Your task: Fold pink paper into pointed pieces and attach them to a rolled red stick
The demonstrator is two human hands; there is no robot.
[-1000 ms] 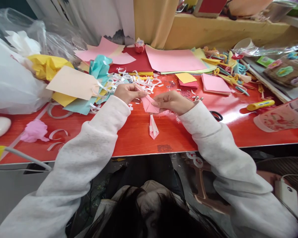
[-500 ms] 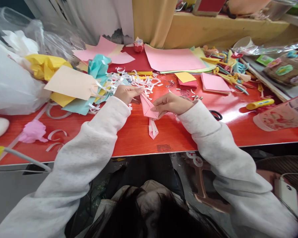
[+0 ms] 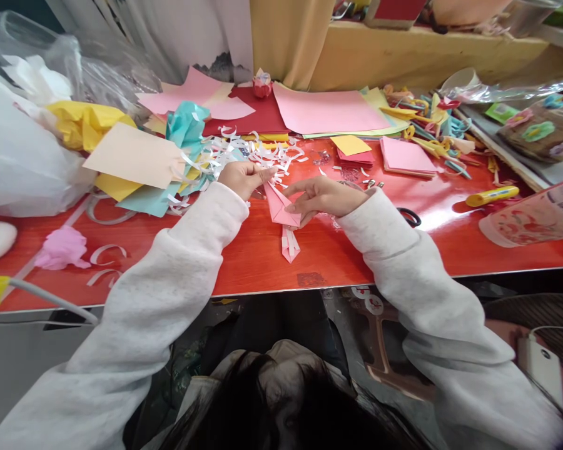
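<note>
Between my hands is a folded pink paper, wide at its near end and narrow at its far tip. My left hand pinches the far tip between thumb and fingers. On the near right edge, my right hand grips the paper with its thumb on top and the fingers curved round. A second, smaller folded pink piece lies on the red table just below, its upper end close under the held paper. Curled white paper strips lie just beyond my left hand.
Pink square sheets and a yellow square lie beyond my right hand. Black scissor handles, a yellow marker and a patterned cup are to the right. Crumpled pink paper and a white plastic bag sit left.
My left fingers have shifted slightly at the paper's tip, and my right index finger has lifted a little. The folded paper stays almost in the same place.
</note>
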